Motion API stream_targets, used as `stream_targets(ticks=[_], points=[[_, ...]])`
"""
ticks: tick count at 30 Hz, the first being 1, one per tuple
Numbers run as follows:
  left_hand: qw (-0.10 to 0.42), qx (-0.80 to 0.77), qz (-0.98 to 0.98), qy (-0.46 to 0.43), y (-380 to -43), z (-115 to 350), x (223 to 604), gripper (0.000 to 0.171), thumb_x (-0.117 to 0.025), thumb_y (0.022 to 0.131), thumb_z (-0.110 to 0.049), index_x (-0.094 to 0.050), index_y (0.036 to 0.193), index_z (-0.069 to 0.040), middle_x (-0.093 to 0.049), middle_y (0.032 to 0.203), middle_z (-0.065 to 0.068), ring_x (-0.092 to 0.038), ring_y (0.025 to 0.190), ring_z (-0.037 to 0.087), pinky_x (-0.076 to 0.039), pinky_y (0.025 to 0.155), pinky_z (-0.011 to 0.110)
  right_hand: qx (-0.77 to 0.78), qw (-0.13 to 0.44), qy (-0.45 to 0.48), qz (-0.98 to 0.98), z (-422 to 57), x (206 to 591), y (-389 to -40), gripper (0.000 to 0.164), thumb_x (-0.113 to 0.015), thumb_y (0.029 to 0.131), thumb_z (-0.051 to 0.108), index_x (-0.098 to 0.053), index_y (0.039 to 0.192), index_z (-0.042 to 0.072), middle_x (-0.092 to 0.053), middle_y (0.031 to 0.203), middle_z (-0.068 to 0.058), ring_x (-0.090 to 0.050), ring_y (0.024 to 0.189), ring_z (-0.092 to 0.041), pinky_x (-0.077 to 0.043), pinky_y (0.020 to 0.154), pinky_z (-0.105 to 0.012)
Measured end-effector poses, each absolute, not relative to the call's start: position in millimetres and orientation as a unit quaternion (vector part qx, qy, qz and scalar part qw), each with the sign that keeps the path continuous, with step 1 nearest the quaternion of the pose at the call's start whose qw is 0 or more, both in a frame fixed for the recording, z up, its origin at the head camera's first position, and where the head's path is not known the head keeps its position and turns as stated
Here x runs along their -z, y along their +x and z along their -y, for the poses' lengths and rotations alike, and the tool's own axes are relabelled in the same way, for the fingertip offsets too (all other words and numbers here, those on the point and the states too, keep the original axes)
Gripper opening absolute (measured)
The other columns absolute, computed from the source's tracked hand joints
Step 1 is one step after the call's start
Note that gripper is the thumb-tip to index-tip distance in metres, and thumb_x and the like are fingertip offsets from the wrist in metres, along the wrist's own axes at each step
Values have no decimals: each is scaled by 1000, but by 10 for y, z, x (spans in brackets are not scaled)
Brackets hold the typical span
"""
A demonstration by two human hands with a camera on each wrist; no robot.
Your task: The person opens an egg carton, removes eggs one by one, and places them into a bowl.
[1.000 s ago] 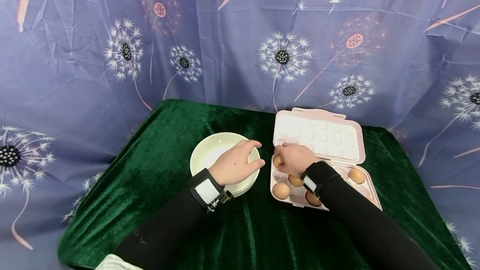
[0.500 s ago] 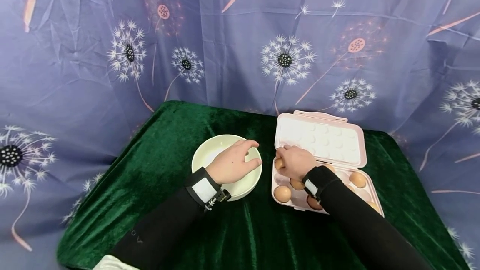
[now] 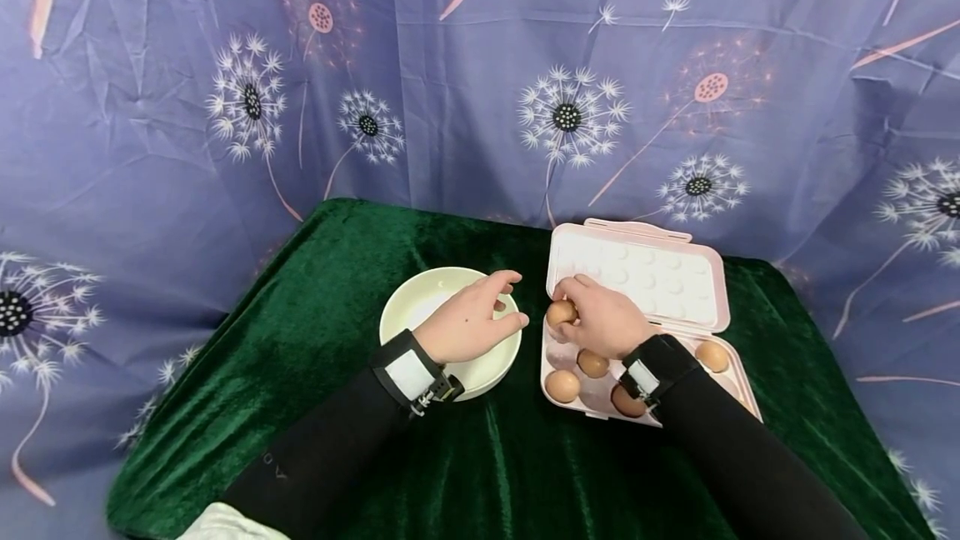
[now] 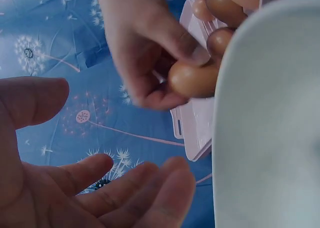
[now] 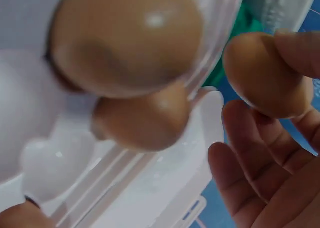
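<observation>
A brown egg (image 3: 561, 315) is pinched between the thumb and fingers of my right hand (image 3: 611, 319), over the far left corner of the pink egg box (image 3: 596, 392). The right wrist view shows this egg (image 5: 267, 73) raised beside the box, thumb on top and fingertips beneath. More brown eggs sit in the box's cups, one (image 3: 592, 362) just below the held one and another (image 3: 562, 387) in the near left corner. Over the pale cream bowl (image 3: 408, 298), my left hand (image 3: 472, 319) hovers with fingers relaxed and spread, holding nothing.
The box's lid (image 3: 637, 273) lies folded back towards the curtain (image 3: 465, 107). Further eggs sit along the near side (image 3: 628, 400) and right end (image 3: 712, 355), partly behind my right forearm. A dark green velvet cloth (image 3: 330, 273) covers the table.
My right hand has drawn the egg up out of its corner cup, turning so that more of the egg shows. The left hand has stayed over the bowl.
</observation>
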State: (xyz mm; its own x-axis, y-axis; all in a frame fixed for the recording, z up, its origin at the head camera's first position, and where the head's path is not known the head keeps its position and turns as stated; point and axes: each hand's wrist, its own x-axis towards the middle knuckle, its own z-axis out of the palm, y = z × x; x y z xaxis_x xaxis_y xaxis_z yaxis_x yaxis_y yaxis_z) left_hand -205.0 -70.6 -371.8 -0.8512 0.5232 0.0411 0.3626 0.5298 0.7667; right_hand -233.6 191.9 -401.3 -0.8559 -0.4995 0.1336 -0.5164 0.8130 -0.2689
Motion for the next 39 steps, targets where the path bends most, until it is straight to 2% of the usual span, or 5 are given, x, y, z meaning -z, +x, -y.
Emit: stream_targets(ticks=[10, 21, 26, 35, 39], points=[[113, -455, -847, 249, -2038, 695, 3667, 63, -57, 102, -38, -31, 156, -17, -51, 147, 6, -61, 118, 13, -50, 93, 35, -231, 70, 326, 914, -1790, 3774, -2270, 40, -81, 84, 12, -57, 115, 17, -54, 107, 2, -58, 88, -13, -51, 76, -32], [83, -491, -827, 260, -2037, 675, 3641, 44, -59, 102, -39, -45, 135, -13, -57, 132, 8, -64, 111, 17, -52, 90, 33, -272, 90, 375, 882, -1640, 3675, -2184, 36, -81, 84, 16, -59, 112, 19, -53, 102, 7, -53, 88, -9, -50, 76, -33], [85, -499, -821, 265, -2024, 671, 3638, 40, -60, 102, -34, -47, 132, -10, -58, 130, 7, -65, 111, 17, -52, 90, 33, -293, 96, 389, 868, -1611, 3671, -2168, 33, -80, 86, 16, -60, 112, 18, -54, 102, 8, -53, 88, -10, -50, 76, -35], [82, -489, -827, 265, -2012, 673, 3644, 32, -61, 101, -34, -51, 126, -17, -64, 111, 0, -63, 95, 14, -50, 82, 32, -337, 101, 413, 840, -1536, 3652, -2129, 34, -76, 87, 11, -60, 116, 16, -56, 107, 6, -56, 86, -11, -53, 73, -37], [76, -482, -830, 271, -2018, 697, 3638, 30, -63, 100, -35, -53, 123, -18, -64, 108, -1, -62, 92, 12, -50, 81, 32, -336, 95, 407, 844, -1516, 3667, -2111, 34, -76, 88, 12, -59, 118, 17, -56, 106, 7, -59, 84, -13, -52, 73, -31]])
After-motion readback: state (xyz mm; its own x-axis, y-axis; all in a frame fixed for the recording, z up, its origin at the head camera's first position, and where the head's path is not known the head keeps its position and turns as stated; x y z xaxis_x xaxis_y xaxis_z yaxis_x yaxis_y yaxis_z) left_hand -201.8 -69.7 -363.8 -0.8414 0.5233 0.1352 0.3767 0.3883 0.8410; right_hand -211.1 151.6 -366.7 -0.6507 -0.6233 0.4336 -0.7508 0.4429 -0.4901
